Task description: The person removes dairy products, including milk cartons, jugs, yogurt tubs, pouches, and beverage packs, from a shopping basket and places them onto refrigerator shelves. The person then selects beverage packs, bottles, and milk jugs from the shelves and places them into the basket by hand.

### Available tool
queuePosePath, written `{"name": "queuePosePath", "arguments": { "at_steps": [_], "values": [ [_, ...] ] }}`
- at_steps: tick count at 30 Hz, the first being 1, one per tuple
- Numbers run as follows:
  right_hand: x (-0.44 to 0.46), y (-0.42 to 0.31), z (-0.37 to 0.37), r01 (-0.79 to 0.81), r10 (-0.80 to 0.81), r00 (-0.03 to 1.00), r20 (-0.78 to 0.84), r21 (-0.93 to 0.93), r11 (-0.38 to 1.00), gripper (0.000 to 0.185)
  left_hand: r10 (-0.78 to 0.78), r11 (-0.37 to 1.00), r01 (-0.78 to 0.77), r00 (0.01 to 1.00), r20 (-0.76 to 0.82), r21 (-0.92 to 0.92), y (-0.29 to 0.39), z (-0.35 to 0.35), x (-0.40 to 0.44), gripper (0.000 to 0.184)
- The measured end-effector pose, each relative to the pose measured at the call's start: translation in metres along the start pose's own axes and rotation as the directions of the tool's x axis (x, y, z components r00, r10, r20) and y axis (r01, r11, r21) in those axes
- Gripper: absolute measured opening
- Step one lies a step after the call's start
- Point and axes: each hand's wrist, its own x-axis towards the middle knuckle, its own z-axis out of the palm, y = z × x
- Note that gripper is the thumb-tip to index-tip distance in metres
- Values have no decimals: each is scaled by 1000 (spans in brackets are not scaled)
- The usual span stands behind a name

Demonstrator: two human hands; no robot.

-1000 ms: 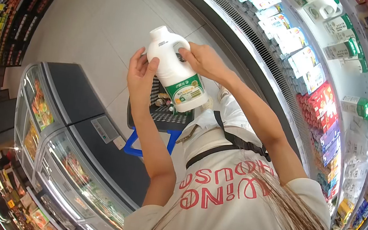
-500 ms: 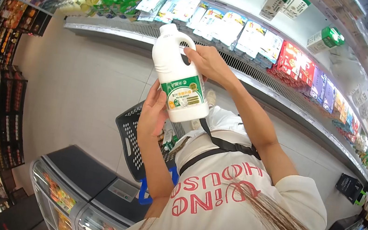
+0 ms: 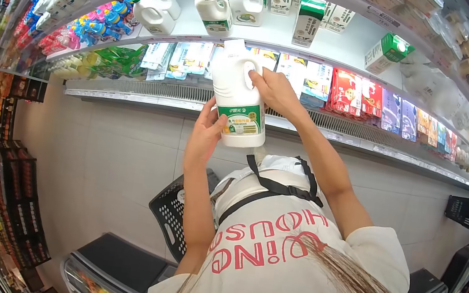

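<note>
1. Watching remotely: I've got a white plastic jug w/ a moulded loop handle (image 3: 240, 98) raised in front of the torso; its top overlaps the lower display in view, so exact depth's unclear.
2. R hand (image 3: 278, 94) is closed round the loop handle, thumb hooked over it, prob. b/c that's the part made for taking the wt.
3. L hand (image 3: 205, 133) is cupped at the jug's lower side, thumb against the front; looks like steadying. Fingers partly hidden, so can't tell if it's really clamping.
4. Jug's near upright, slight tilt; the green-and-white printed label (image 3: 241, 120) faces the cam, a pose that'd suit reading it.
5. Ahead, on the white lit display shelf (image 3: 344, 47), a similar white green-labelled jug (image 3: 213, 13) stands near a tall green-and-white carton (image 3: 308, 24); I'd guess like goods are grouped.
6. Below, flat glossy red packs (image 3: 347, 91) and purple packs (image 3: 391, 113) sit in rows, fronts outward, prob. for easy picking.
7. Black perforated plastic basket (image 3: 165, 212) is partly behind the L forearm, prob. kept within reach; contents mostly hidden.
8. Black webbing strap (image 3: 278, 184) crosses the white T-shirt w/ red lettering (image 3: 300, 275); may hold a bag, can't see one.
</note>
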Motion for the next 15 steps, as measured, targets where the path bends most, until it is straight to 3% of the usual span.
{"name": "queuePosePath", "arguments": {
  "at_steps": [3, 6, 9, 11, 15],
  "values": [
    [23, 24, -15, 9, -9, 998, -61, -1, 1000, 46, 23, 998, -27, 998, 57, 58, -9, 8, 48, 69],
    [47, 38, -20, 136, -130, 977, -172, 21, 991, 36, 61, 989, -71, 995, 80, 126, -15, 15, 93, 68],
    [73, 43, -23, 133, -137, 974, -181, -31, 991, 28, -50, 981, 55, 998, -31, 184, -17, 19, 143, 69],
    [98, 54, -21, 166, -181, 961, -210, -87, 982, 23, -23, 988, 28, 999, -36, 154, -19, 19, 176, 68],
    [137, 64, -24, 236, -206, 916, -344, 45, 971, 18, 63, 987, -45, 992, -112, 157, -8, 29, 224, 65]
  ]
}}
